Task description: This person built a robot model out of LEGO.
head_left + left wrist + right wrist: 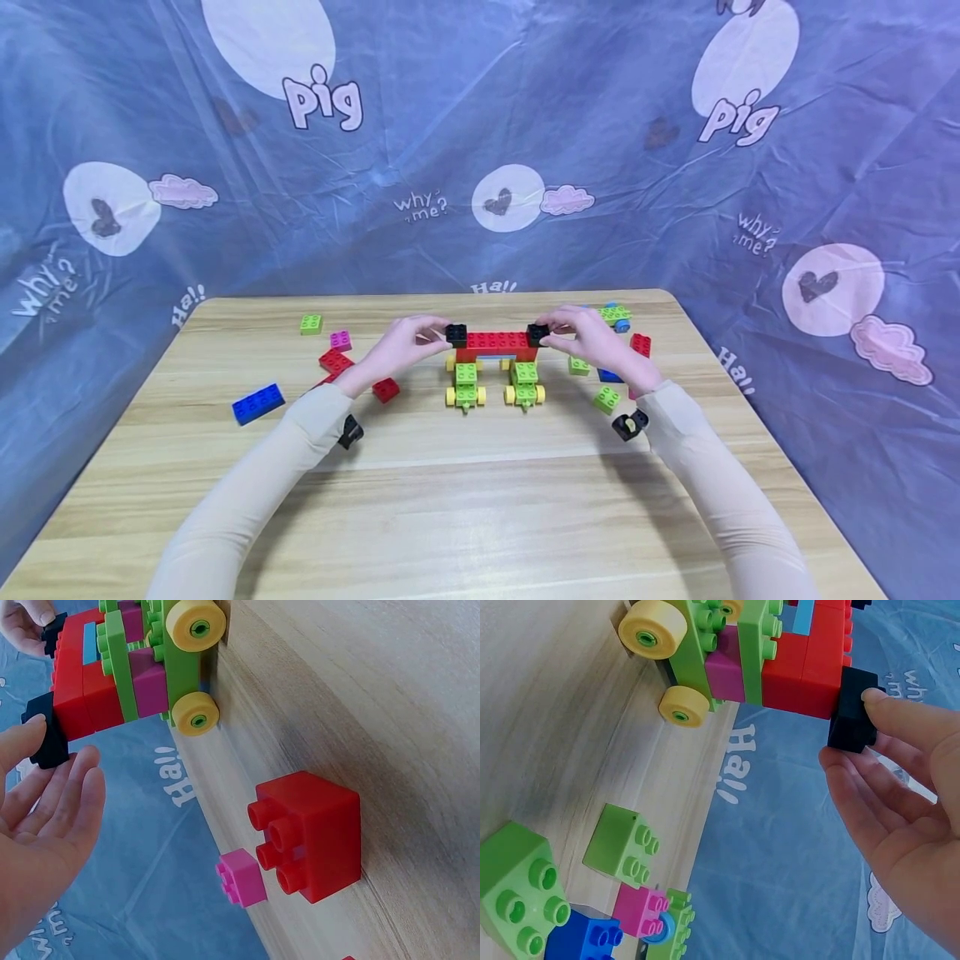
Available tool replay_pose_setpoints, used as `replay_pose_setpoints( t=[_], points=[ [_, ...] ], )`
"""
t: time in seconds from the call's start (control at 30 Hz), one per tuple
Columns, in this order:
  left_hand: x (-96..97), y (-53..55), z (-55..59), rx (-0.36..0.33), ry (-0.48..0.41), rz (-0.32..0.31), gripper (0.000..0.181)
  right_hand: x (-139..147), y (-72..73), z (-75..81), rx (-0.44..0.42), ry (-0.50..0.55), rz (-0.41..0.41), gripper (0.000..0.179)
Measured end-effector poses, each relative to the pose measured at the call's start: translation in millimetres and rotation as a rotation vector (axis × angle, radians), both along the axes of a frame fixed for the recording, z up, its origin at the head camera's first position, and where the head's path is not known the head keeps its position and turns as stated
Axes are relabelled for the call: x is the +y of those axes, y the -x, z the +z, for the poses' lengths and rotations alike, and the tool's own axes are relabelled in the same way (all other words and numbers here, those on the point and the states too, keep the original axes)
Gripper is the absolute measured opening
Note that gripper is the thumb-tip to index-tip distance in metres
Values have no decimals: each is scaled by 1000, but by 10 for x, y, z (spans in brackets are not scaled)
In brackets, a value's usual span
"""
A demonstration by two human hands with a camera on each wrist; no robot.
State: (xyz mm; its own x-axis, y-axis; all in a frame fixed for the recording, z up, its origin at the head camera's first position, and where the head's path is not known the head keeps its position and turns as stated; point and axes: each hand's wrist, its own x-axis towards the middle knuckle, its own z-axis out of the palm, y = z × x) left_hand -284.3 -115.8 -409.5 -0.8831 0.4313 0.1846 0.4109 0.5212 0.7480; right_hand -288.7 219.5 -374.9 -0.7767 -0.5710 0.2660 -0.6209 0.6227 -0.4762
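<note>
Two green wheeled bases with yellow wheels (466, 396) carry purple and green bricks, and a long red brick (497, 341) spans across them at the top. A black brick (456, 336) sits at the left end of the red span; my left hand (408, 346) pinches it between thumb and fingers. Another black brick (853, 710) is at the right end, overhanging the red brick's edge. My right hand (592, 337) pinches that one, thumb on top and fingers beneath. A light blue piece (91, 643) shows between the red bricks.
Left of the build lie a red brick (311, 836), a pink brick (341, 340), a long blue brick (258, 404) and a green brick (311, 323). On the right are green bricks (607, 399), a red brick (641, 344) and a green piece with blue wheels (615, 314). A printed cloth (480, 125) hangs behind.
</note>
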Motion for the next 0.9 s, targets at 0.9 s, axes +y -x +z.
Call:
replay_pose_setpoints(
  t=[0.9],
  points=[
    [-2,22,-23,-9,7,2,44,-7,6,0,28,-49,-7,33]
  ],
)
